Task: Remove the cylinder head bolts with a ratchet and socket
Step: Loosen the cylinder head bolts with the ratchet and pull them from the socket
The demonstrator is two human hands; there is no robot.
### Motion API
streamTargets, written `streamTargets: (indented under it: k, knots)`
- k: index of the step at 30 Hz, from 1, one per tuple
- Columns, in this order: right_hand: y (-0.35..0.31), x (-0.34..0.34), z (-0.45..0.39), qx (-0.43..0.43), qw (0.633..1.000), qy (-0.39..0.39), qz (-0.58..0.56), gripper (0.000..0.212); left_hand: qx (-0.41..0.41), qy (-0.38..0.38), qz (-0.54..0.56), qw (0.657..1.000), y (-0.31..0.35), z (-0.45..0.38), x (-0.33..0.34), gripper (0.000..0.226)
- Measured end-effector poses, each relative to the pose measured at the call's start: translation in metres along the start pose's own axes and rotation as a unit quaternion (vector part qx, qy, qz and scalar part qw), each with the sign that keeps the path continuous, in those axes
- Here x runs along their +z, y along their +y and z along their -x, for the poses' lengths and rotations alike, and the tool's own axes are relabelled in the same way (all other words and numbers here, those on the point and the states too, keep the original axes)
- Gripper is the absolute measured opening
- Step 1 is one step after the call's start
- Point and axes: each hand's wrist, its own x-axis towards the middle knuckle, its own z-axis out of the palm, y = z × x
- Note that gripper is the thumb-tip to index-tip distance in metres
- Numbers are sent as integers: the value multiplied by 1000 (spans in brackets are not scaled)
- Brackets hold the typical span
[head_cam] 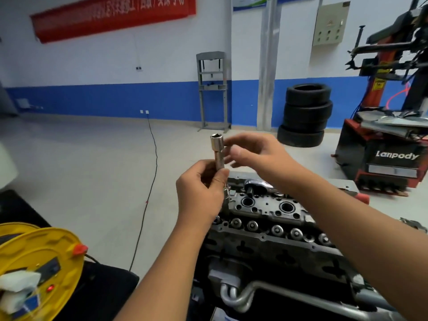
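My left hand (203,193) grips a long chrome socket on an extension bar (217,154), held upright above the engine with the socket's open end up. My right hand (254,151) hovers just right of the socket's top, fingers loosely curled, blurred, holding nothing that I can see. Below them lies the grey cylinder head (273,218) with two open round bores and a row of bolt heads (276,229) along its near side. The chrome ratchet head (256,184) rests on the far end of the cylinder head; its red handle end (362,197) shows past my right forearm.
A yellow cable reel (41,258) sits on a black surface at the lower left, its black cord (150,181) running across the floor. Stacked tyres (305,114), a grey press frame (213,89) and a red tyre changer (389,144) stand behind the engine.
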Motion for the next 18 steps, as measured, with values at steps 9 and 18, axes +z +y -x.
streamTargets:
  k: [9, 18]
  knots:
    - [17, 48, -29, 0, 973, 47, -228, 33, -131, -125, 297, 937, -22, 1, 8, 30]
    - [23, 72, -29, -28, 979, 43, -200, 46, -155, -154, 419, 881, -39, -4, -1, 23]
